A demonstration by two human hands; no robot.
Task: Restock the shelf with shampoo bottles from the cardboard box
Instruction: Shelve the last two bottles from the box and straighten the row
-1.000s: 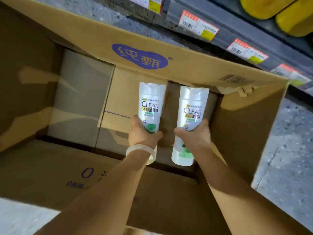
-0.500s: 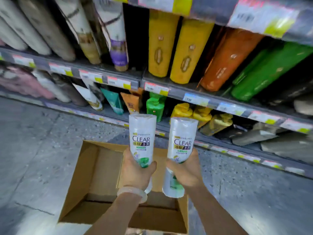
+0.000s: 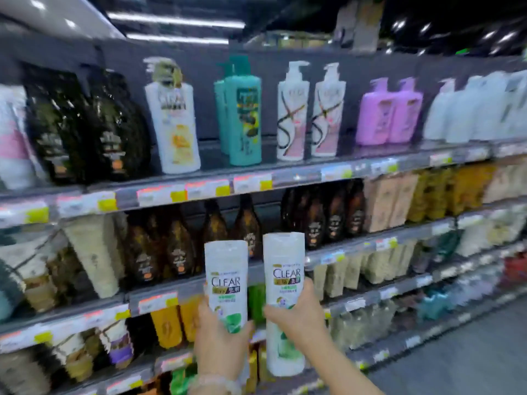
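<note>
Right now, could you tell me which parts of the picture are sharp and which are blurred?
Head view: the two held CLEAR bottles read fairly sharp; the shelves and their stock smear with motion blur, worst at the edges; ceiling lights streak; shelf lines bow from the wide lens.

The word "CLEAR" stands in dark capitals on the white label of the left shampoo bottle (image 3: 226, 283), and again on the right shampoo bottle (image 3: 285, 283). Beneath each word sits a small band of Chinese characters, too blurred to read. A tall white pump bottle (image 3: 174, 121) on the top shelf also reads "CLEAR", faintly. The price tags (image 3: 211, 189) along the shelf edges are smeared and unreadable.
</note>
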